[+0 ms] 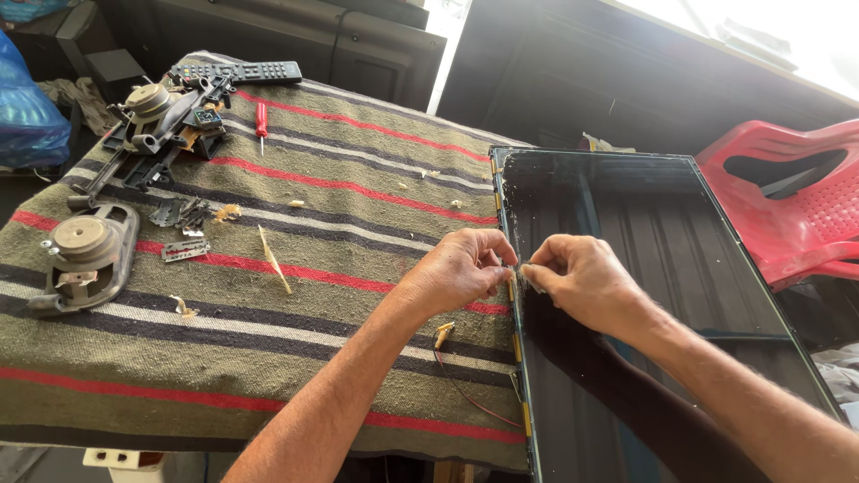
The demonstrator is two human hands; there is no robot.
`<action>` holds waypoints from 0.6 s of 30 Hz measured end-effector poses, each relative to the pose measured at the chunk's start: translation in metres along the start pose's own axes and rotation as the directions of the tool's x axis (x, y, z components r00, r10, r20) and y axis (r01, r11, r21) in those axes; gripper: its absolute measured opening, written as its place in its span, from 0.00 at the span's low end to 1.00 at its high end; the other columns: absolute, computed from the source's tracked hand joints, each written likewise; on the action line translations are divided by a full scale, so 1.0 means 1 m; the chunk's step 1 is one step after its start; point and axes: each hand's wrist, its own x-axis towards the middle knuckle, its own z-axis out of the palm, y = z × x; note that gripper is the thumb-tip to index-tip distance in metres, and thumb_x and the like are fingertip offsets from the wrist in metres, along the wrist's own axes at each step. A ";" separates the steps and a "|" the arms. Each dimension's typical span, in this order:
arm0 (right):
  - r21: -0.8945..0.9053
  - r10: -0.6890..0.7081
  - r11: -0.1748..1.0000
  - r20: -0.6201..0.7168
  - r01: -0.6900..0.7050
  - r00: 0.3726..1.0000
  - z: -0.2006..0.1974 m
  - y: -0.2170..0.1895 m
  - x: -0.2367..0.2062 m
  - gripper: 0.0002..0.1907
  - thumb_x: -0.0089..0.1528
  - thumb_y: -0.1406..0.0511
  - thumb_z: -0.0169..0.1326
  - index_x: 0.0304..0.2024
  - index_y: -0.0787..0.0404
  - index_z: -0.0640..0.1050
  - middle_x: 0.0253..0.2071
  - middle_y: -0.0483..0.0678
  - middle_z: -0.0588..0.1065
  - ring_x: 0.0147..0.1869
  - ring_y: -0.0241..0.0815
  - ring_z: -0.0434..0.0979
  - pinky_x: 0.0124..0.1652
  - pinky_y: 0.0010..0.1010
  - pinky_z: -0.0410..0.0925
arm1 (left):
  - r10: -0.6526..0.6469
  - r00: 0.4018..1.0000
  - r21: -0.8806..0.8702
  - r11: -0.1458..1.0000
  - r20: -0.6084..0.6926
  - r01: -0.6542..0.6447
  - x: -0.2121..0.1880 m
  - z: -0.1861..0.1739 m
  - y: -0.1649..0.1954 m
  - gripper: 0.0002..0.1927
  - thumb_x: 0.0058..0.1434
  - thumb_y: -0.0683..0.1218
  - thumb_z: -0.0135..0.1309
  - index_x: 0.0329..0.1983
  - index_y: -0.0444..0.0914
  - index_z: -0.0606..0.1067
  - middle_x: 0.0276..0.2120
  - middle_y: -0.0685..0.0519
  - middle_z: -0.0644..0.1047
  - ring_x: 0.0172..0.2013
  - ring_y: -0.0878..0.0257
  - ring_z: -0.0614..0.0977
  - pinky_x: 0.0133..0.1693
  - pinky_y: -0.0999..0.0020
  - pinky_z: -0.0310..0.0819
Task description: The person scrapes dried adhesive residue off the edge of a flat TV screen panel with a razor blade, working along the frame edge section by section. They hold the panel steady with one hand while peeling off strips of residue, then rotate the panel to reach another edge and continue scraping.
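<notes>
A large dark glossy display panel (662,241) lies flat on the right side of a table covered by an olive striped blanket (313,224). My left hand (461,268) and my right hand (582,282) meet at the panel's left edge, fingers pinched together on a small thin strip or piece there. What exactly is pinched is too small to tell. A thin red wire (465,394) with a small yellowish connector lies on the blanket just below my left hand.
Two grey speaker units (85,250) (152,103), black plastic frame parts (161,134), a red screwdriver (261,121), a remote control (237,72), small metal bits (183,233) and scraps lie on the blanket. A red plastic chair (787,197) stands right.
</notes>
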 end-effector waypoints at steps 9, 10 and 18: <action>-0.031 -0.087 0.996 -0.008 0.086 0.996 0.006 -0.004 0.001 0.10 0.60 0.63 0.60 0.33 0.65 0.83 0.24 0.49 0.82 0.27 0.33 0.79 0.30 0.31 0.73 | -0.008 1.000 -0.014 1.000 -0.005 0.008 0.001 -0.001 -0.002 0.08 0.63 0.37 0.53 0.45 0.34 0.74 0.25 0.54 0.78 0.28 0.69 0.80 0.31 0.72 0.78; -0.034 -0.084 0.996 -0.001 0.084 0.996 0.006 -0.005 0.001 0.10 0.60 0.63 0.60 0.33 0.65 0.83 0.24 0.49 0.82 0.27 0.33 0.79 0.30 0.31 0.73 | -0.003 1.000 -0.025 1.000 -0.003 0.003 0.001 -0.001 -0.002 0.08 0.63 0.37 0.53 0.45 0.34 0.74 0.25 0.54 0.78 0.28 0.69 0.81 0.31 0.72 0.78; -0.029 -0.155 0.987 0.048 0.157 0.987 0.003 -0.005 -0.004 0.09 0.60 0.64 0.60 0.33 0.66 0.82 0.23 0.49 0.82 0.27 0.32 0.78 0.29 0.31 0.72 | -0.007 1.000 0.011 1.000 0.005 0.007 0.002 -0.001 -0.004 0.07 0.61 0.37 0.54 0.43 0.33 0.76 0.25 0.54 0.77 0.28 0.69 0.80 0.30 0.71 0.78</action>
